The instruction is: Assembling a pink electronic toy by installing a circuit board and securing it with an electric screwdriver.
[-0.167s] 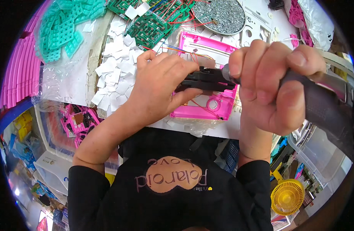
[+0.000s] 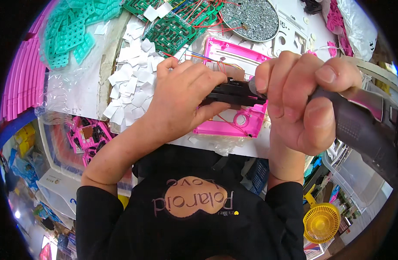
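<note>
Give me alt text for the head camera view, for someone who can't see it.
Seen from above, a person's left hand steadies a small black part over a pink plastic housing while the right hand grips a dark powered screwdriver against it. Green circuit boards, white paper squares and a tray of screws crowd the table.

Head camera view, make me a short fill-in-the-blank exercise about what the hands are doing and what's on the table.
1. The left hand presses a black part onto a plastic housing whose colour is ____.
2. The right hand grips a dark powered ____ with its tip at the black part.
3. Left of the left hand lies a heap of small paper squares coloured ____.
4. The round dish at the top holds many small ____.

Missing words: pink; screwdriver; white; screws
</note>
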A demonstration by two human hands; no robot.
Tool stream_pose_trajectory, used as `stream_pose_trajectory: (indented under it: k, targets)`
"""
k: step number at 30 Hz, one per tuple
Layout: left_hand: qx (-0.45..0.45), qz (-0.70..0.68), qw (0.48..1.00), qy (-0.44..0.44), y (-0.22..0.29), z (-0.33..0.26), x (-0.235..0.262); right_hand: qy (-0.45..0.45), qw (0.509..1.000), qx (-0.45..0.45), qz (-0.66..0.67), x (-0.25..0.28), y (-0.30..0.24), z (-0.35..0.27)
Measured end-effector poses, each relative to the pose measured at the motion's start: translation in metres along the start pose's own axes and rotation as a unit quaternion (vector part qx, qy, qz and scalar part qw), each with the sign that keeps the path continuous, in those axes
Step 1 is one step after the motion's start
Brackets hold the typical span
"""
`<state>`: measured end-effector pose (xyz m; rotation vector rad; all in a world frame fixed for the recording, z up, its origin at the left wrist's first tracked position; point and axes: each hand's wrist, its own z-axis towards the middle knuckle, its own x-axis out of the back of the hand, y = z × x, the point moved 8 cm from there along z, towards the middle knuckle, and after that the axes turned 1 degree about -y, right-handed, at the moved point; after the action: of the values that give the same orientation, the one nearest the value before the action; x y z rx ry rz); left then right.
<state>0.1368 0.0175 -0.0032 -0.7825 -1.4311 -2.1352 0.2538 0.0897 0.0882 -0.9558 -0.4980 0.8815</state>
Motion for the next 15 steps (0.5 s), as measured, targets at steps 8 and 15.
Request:
stream_pose_trajectory:
  k: [8,15]
  targets:
    - [-0.017,0.008,1.000,0.018,0.002,-0.001,0.001,0.112,0.987,-0.070,-0.086,-0.006,-0.003,-0.007]
    - [-0.063,0.018,0.996,0.066,0.005,-0.007,-0.001,0.080,0.992,-0.029,-0.093,-0.012,0.004,0.002]
